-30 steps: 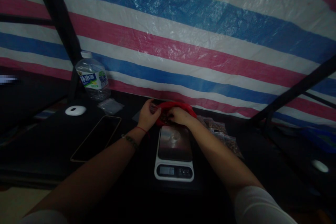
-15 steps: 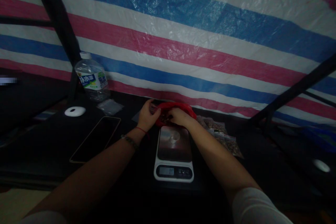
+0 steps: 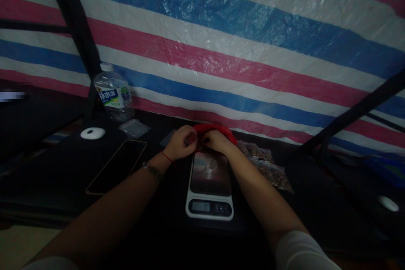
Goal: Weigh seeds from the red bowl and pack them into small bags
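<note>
Beyond the scale, a red plastic bag (image 3: 228,132) lies open with small dark brown bits (image 3: 200,147) in it. My left hand (image 3: 181,143) is at its left edge, its fingers curled round a small clear plastic bag (image 3: 191,138). Close beside it, my right hand (image 3: 217,141) reaches over the brown bits with fingers bent together; its fingertips are in shadow, and what they hold is hard to see. Between my forearms sits a white kitchen scale (image 3: 209,209), a small round clear spot or reflection on its dark plate.
Filled zip bags (image 3: 274,175) of brown bits lie right of my right forearm. On the left are a phone (image 3: 117,166), a white oval object (image 3: 93,133), clear zip bags (image 3: 134,128) and a plastic bottle (image 3: 114,97). A striped tarp (image 3: 221,59) hangs behind the black table.
My left hand has moved slightly right and closed more round the small plastic bag, nearer my right hand. My right hand stays over the red bag. The view has shifted a little.
</note>
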The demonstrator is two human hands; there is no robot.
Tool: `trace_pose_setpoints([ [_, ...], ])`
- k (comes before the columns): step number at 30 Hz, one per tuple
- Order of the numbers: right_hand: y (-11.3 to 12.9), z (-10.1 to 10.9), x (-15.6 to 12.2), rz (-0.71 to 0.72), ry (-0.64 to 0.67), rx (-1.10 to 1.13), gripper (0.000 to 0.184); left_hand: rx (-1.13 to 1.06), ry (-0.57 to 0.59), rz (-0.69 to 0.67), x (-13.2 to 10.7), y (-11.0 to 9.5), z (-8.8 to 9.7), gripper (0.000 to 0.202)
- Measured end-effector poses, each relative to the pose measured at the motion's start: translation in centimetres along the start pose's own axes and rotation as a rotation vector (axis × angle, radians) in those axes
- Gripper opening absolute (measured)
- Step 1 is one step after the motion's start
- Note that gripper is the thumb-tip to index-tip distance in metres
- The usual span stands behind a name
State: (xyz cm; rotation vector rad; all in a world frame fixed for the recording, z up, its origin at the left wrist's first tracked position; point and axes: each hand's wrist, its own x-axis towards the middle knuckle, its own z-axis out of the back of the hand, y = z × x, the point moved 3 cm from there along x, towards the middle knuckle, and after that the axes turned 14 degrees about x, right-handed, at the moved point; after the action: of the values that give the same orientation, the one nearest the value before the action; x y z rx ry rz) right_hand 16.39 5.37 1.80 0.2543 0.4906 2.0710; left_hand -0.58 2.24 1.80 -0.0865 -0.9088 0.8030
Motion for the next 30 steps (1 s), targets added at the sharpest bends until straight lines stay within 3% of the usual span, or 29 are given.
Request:
trace_pose_setpoints([
  [4, -0.2, 0.9, -0.6, -0.015, -0.049, 0.097, 0.019, -0.069, 0.265, -0.181, -0.1, -2.2, 0.7, 0.025],
  [7, -0.1, 1.5, -1.2, 0.021, -0.08, 0.172, 0.02, -0.051, 0.402, -0.299, -0.4, -3.9, 0.4, 0.05],
  [10, -0.1, 1.9, -1.7, 0.014, -0.093, 0.17, 0.023, 0.012, 0.479, -0.331, -0.5, -5.0, -0.2, 0.067],
  [14, 0.0, 2.7, -2.0, 0.023, -0.132, 0.112, 0.025, 0.091, 0.536, -0.327, -0.7, -5.9, -0.9, 0.05],
  [18, 0.8, 4.2, -2.7, 0.084, -0.238, 0.161, 0.022, 0.154, 0.514, -0.274, -0.6, -5.9, -1.2, 0.028],
  [23, 3.6, 5.8, -4.0, 0.225, -0.485, 0.277, 0.02, 0.204, 0.352, 0.024, 0.1, -3.7, -1.1, 0.022],
  [26, 5.1, 5.4, -4.1, 0.259, -0.547, 0.285, 0.016, 0.225, 0.277, 0.118, 0.3, -2.4, -1.3, 0.026],
  [30, 5.6, 3.8, -3.4, 0.289, -0.529, 0.259, 0.015, 0.251, 0.186, 0.157, 0.3, -1.4, -1.5, 0.032],
])
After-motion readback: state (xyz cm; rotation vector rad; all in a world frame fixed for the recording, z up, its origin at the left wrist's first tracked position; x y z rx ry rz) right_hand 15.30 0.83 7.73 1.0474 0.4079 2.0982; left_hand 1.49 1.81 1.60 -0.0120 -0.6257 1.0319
